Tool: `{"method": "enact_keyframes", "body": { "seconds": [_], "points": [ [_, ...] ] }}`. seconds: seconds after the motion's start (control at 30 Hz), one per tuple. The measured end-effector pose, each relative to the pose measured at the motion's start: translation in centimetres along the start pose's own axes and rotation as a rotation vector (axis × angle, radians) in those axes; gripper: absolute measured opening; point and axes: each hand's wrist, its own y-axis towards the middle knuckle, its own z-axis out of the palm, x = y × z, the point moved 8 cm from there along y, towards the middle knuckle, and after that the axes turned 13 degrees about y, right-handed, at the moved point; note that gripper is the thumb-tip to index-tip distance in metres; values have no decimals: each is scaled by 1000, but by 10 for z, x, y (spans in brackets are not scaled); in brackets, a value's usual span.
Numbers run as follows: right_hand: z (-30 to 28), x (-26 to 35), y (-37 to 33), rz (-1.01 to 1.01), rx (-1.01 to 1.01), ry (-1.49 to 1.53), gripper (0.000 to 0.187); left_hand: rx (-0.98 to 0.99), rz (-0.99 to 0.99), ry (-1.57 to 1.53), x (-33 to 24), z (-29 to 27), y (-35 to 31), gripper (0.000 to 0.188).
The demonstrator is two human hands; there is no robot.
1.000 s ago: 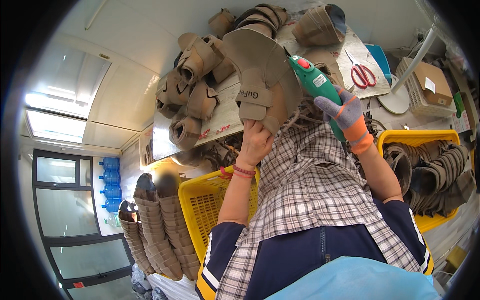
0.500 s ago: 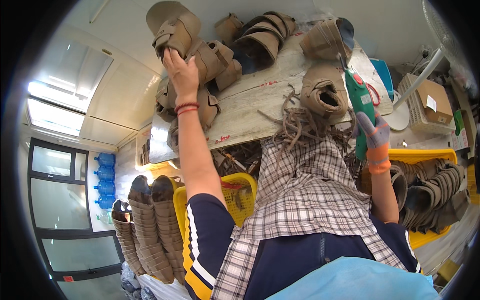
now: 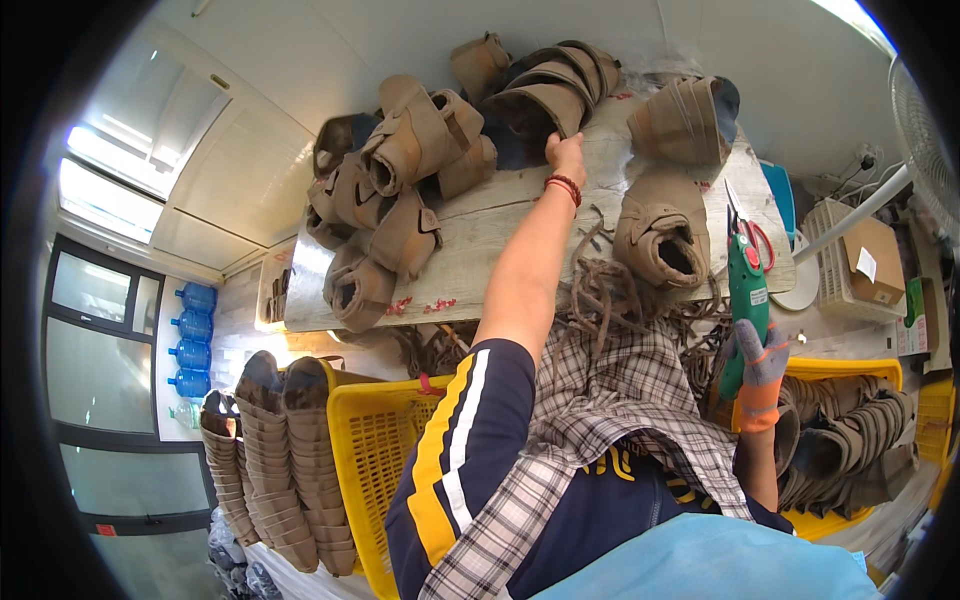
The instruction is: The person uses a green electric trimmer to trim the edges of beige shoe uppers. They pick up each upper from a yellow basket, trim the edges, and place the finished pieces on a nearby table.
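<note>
- Bare counter [image 3: 465, 232] lies open between a heap of brown pieces [image 3: 400, 150] and the left forearm [image 3: 525, 270].
- Scraps [image 3: 605, 295] crowd its near edge (some dangle over), beside a lone brown piece [image 3: 662, 225].
- Left hand [image 3: 566, 155]: grip at the nested stack's [image 3: 545, 97] rim; whether closed, I cannot tell.
- Gloved right hand [image 3: 762, 360]: grip wrapped round a green tool [image 3: 748, 285], scissors [image 3: 769, 245] just beyond.

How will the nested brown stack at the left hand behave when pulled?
Likely fairly stiff: the nested brown stack holds an open, curved shape. It may slide apart, as it looks merely slipped together. It could rock, lying on rounded sides.
</note>
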Motion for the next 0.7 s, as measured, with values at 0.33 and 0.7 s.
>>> {"method": "enact_keyframes", "body": {
  "seconds": [0.33,0.7],
  "points": [
    [9,-10,-7,8,80,35,29,-110,421,780,-77,-144,-154,44],
    [20,-24,-18,72,138,-13,38,-279,-102,29,-38,-296,-228,18]
  ]
}}
